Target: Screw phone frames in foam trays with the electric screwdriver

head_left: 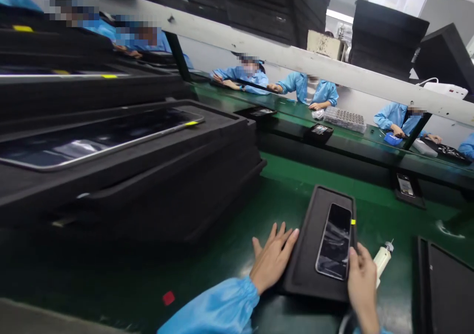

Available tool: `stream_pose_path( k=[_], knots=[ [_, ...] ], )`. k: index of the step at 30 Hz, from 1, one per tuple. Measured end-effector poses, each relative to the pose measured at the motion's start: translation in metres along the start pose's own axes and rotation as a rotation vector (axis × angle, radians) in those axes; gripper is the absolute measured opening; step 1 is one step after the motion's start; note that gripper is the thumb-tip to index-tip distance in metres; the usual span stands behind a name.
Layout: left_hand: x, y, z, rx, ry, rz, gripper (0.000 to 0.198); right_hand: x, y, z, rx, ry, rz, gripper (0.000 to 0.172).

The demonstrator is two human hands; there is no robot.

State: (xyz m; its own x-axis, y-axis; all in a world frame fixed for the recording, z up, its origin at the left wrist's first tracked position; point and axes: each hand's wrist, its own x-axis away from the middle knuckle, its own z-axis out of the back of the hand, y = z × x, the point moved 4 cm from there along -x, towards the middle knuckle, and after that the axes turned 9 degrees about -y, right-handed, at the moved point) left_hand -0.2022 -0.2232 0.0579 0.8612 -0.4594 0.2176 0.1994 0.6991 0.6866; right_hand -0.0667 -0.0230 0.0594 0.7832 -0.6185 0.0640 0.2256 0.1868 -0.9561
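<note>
A smartphone with a dark, glossy screen lies face up in a black foam tray on the green bench. A yellow tab sticks out at the phone's upper right edge. My left hand is open, its fingers stretched out and their tips against the tray's left side. On the other side, my right hand is closed around the tray's right edge, thumb beside the phone; its underside is hidden. Just beyond that hand lies a cream electric screwdriver, partly covered by it.
Stacked black foam trays rise at the left, with a large tablet-like phone on top. Another black tray stands at the right edge. A red square lies on the bench. Behind, a conveyor carries trays past several seated co-workers in blue.
</note>
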Motion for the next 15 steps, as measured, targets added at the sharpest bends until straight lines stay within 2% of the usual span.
stream_pose_path(
  k=[2,4,6,8,11,15],
  knots=[
    [0.002,-0.007,-0.002,-0.041,-0.010,0.007,0.055,-0.002,-0.004,-0.021,0.181,0.029,0.029,0.064],
    [0.004,-0.010,-0.001,-0.067,-0.010,0.002,0.054,0.001,-0.008,-0.022,0.438,0.095,0.103,0.060],
    [0.006,-0.006,0.000,-0.095,-0.003,-0.001,0.056,0.004,-0.011,-0.016,0.586,0.125,0.177,0.060],
    [0.007,0.001,0.000,-0.107,0.019,0.002,0.058,0.003,-0.012,-0.012,0.614,0.112,0.202,0.061],
    [0.001,0.013,-0.001,-0.043,0.063,-0.033,0.053,-0.005,-0.010,-0.012,0.599,0.058,0.158,0.065],
    [-0.014,0.023,-0.003,0.258,0.069,-0.111,0.043,-0.014,-0.004,-0.008,0.385,-0.054,0.091,0.063]
  ],
)
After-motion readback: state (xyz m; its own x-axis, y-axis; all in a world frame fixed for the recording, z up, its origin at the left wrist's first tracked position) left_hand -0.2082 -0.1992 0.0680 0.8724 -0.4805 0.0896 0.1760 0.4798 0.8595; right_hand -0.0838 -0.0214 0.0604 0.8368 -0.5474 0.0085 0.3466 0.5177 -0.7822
